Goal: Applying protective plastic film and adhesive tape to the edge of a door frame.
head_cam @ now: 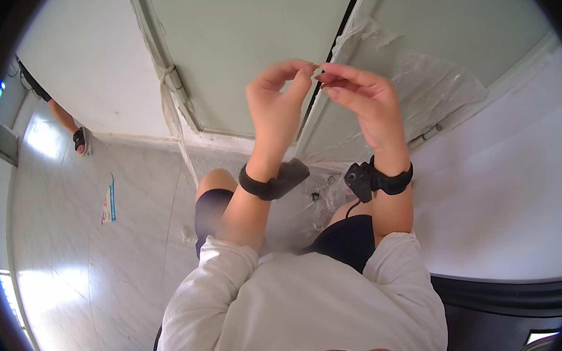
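My left hand (278,97) and my right hand (365,93) are raised in front of me, their fingertips meeting. Thumb and index finger of the left are pinched together. The right fingers are bent toward that pinch; any small thing between the fingertips is too tiny to make out. Behind them stand two pale green door panels, a left panel (233,47) and a right panel (451,21), with a dark gap (347,19) between them. Torn clear plastic film (433,84) clings to the right panel, partly loose and crumpled.
A strip of film (171,110) hangs from the left door frame. Scraps of plastic (329,199) lie on the floor between my legs. A printed wrapper (109,202) rests on the tiles. Another person's sandalled foot (79,140) shows at far left. A black furniture edge (509,289) is at right.
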A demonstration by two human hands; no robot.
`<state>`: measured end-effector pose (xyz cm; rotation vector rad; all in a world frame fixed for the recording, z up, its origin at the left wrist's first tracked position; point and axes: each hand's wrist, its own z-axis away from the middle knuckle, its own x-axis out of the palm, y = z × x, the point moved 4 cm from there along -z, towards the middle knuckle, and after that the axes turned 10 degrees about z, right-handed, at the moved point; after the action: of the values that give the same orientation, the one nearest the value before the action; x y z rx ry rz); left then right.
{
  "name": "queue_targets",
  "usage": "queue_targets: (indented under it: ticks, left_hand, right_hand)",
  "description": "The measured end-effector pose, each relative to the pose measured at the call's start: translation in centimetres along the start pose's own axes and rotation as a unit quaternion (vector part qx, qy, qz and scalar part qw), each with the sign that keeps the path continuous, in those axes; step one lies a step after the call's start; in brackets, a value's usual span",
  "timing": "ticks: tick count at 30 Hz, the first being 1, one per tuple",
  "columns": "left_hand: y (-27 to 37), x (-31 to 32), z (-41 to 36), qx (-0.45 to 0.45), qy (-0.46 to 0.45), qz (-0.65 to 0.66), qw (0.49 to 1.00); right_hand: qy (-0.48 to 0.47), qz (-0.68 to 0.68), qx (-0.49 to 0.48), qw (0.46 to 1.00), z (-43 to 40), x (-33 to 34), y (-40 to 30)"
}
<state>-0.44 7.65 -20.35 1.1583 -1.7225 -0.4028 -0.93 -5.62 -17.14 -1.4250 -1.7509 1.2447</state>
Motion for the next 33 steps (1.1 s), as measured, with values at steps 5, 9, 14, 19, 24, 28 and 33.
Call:
queue_targets:
  ticks: [5, 9, 14, 19, 24, 28, 33]
  left_hand:
    - [0.3, -0.3, -0.2, -0.007, 0.014, 0.046, 0.999]
    - [0.2, -0.4, -0.3, 0.001, 0.005, 0.054, 0.999]
    - [-0.5, -1.1, -0.5, 0.032, 0.030, 0.000, 0.999]
    - [-0.5, -1.0, -0.5, 0.060, 0.036, -0.013, 0.997]
    - [0.4, 0.1, -0.1, 0.075, -0.028, -0.073, 0.994]
    - [0.1, 1.0, 0.3, 0.040, -0.119, -0.100, 0.987]
    - [-0.4, 1.4, 0.4, 0.036, -0.139, -0.096, 0.985]
  right_hand:
    - [-0.027, 0.019, -0.026, 0.999, 0.0, -0.1, 0.0]
    - [-0.057, 0.002, -0.035, 0.998, -0.2, 0.0, 0.2]
    - [-0.071, 0.104, -0.021, 0.992, 0.4, 0.2, 0.1]
    - [-0.066, 0.211, -0.034, 0.975, 0.5, -0.4, 0.6]
    - [-0.043, 0.244, -0.047, 0.968, 0.5, -0.2, 0.4]
    - [-0.052, 0.297, -0.077, 0.950, 0.4, 0.1, 0.3]
    - [-0.059, 0.278, -0.066, 0.957, 0.3, 0.6, 0.3]
